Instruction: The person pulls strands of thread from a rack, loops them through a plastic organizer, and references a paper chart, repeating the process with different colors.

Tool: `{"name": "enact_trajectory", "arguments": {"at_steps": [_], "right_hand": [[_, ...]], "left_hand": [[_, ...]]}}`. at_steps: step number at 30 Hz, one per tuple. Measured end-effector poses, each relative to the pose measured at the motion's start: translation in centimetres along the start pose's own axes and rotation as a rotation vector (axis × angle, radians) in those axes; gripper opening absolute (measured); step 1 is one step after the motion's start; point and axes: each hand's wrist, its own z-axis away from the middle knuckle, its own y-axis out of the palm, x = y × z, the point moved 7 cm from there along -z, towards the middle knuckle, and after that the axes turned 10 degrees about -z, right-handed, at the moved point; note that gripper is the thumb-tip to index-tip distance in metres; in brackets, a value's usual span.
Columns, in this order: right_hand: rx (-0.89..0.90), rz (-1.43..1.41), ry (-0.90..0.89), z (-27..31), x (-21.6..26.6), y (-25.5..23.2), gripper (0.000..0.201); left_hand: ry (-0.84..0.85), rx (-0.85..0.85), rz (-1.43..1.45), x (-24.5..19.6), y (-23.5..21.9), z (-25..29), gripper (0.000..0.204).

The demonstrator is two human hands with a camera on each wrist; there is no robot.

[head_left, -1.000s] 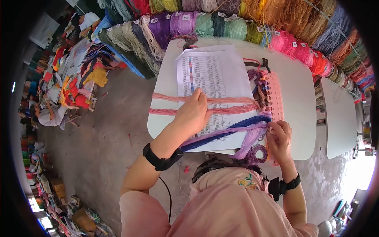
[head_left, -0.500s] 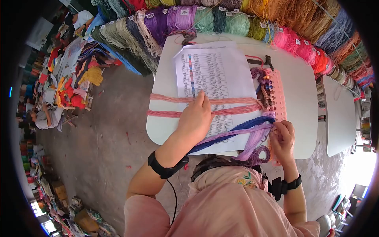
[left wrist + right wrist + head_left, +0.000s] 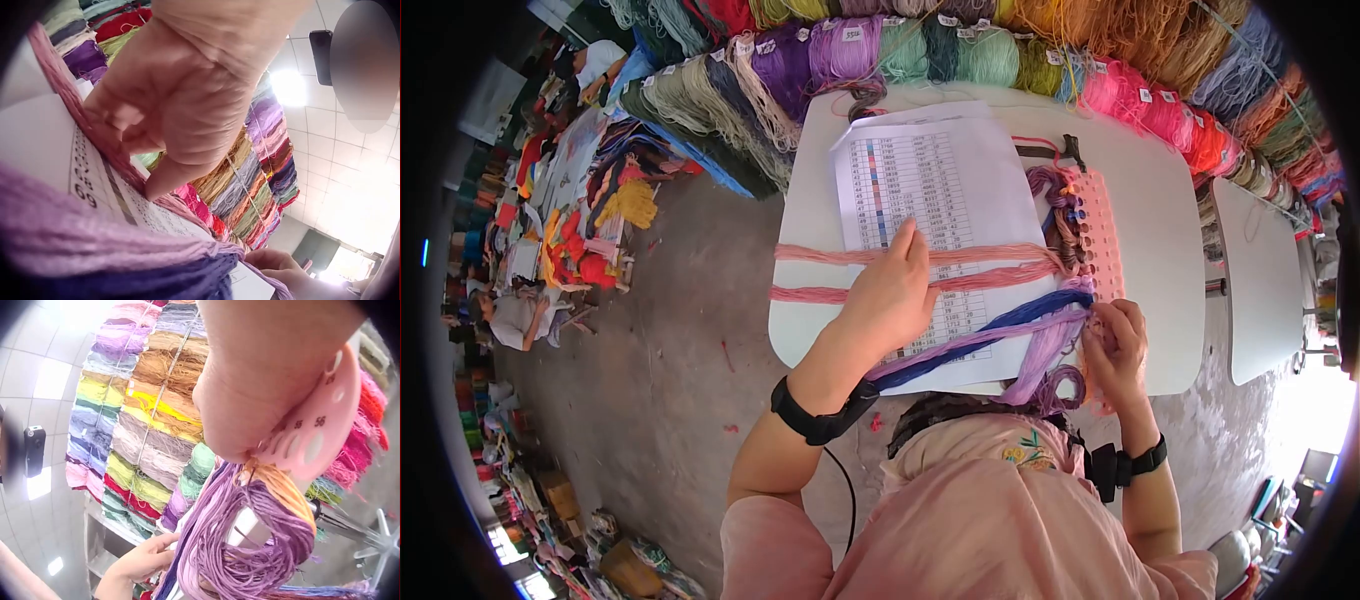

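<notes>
From the head view I record a white rounded-corner table [image 3: 1160, 290] with its near-left edge overhanging bare concrete floor [image 3: 660, 370]; open room lies to the left, while the far edge is closed off by a wall of hanging coloured yarn skeins [image 3: 920, 50]. A second white table [image 3: 1260, 290] stands just beside it on the right, a narrow gap between them.

On the table lies a white printed colour chart sheet [image 3: 930, 170]. Two pink thread bundles [image 3: 990, 255] cross it and run into a pink plastic thread organiser card with punched holes [image 3: 1100, 240] — the only holder in view, its slots carrying purple, brown and pink threads.

My left hand [image 3: 890, 290] rests on the sheet over the pink bundles, fingers extended and close together, fingertip on the chart column. My right hand [image 3: 1115, 345] is at the card's near end, fingers curled and pinching the lilac-purple thread bundle [image 3: 1040, 355], which lies beside a dark blue thread bundle [image 3: 990, 325] and loops off the near table edge.
</notes>
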Motion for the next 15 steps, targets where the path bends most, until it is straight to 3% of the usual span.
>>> {"name": "enact_trajectory", "arguments": {"at_steps": [15], "right_hand": [[-0.019,-0.037,0.033,0.05,-0.29,-0.06,0.027]], "left_hand": [[-0.043,0.034,0.003,0.03,0.04,-0.40,0.056]]}}
